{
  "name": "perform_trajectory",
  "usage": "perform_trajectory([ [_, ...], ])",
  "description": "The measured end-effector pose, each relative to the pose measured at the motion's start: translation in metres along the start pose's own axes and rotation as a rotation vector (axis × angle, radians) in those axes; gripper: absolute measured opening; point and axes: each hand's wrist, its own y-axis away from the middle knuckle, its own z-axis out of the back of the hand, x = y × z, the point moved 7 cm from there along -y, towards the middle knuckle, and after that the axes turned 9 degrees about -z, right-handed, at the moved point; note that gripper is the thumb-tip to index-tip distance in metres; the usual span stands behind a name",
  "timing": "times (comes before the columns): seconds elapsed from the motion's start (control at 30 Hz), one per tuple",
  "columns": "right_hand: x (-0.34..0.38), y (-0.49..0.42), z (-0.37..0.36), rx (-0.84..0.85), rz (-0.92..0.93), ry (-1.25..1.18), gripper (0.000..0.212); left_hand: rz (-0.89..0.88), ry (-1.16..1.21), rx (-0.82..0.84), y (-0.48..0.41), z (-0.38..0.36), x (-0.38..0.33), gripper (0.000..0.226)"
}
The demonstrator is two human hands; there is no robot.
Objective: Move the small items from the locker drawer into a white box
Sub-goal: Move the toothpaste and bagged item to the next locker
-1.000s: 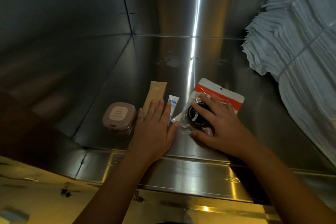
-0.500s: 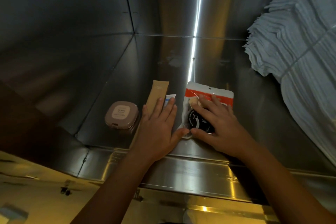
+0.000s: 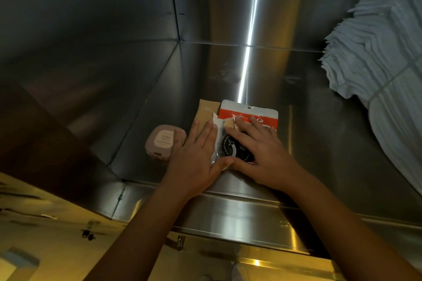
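Observation:
Inside the steel drawer (image 3: pixel 228 70) lie a pink compact case (image 3: pixel 164 141), a tan flat sachet (image 3: pixel 206 113), a small white tube mostly hidden under my hands, and a red-and-white packet (image 3: pixel 250 112) with a black round disc (image 3: pixel 237 150) showing through its clear part. My left hand (image 3: pixel 196 157) lies flat on the sachet and tube, its little finger touching the compact and its thumb against the packet's edge. With fingers spread, my right hand (image 3: pixel 262 153) presses on the packet. No white box is in view.
A stack of pale blue folded cloths (image 3: pixel 376 57) fills the drawer's right side. The drawer's front lip (image 3: pixel 239 210) runs under my wrists. Below it is a yellowish floor (image 3: pixel 45 223).
My right hand has slid the packet left until it meets the sachet and covers the tube. My left hand has spread sideways, and its little finger now reaches the compact.

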Motion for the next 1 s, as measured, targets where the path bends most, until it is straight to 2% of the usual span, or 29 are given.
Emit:
perform_trajectory([
  [0.33, 0.003, -0.005, -0.002, 0.015, -0.014, -0.008, 0.075, 0.015, -0.051, 0.035, -0.001, 0.002, 0.006, 0.118],
  [0.5, 0.003, 0.001, 0.003, 0.001, -0.030, 0.041, 0.076, 0.005, -0.027, 0.006, 0.001, 0.006, 0.007, 0.101],
  [0.63, 0.002, 0.015, 0.011, -0.023, -0.087, 0.012, 0.078, -0.016, -0.035, -0.051, 0.006, 0.014, 0.004, 0.097],
  [0.8, -0.001, 0.044, 0.028, -0.178, -0.197, -0.017, 0.064, -0.121, -0.003, -0.131, 0.010, 0.030, -0.022, 0.090],
  [1.0, -0.012, 0.095, 0.041, -0.370, -0.391, 0.051, 0.054, -0.326, 0.105, -0.199, 0.012, 0.037, -0.068, 0.066],
])
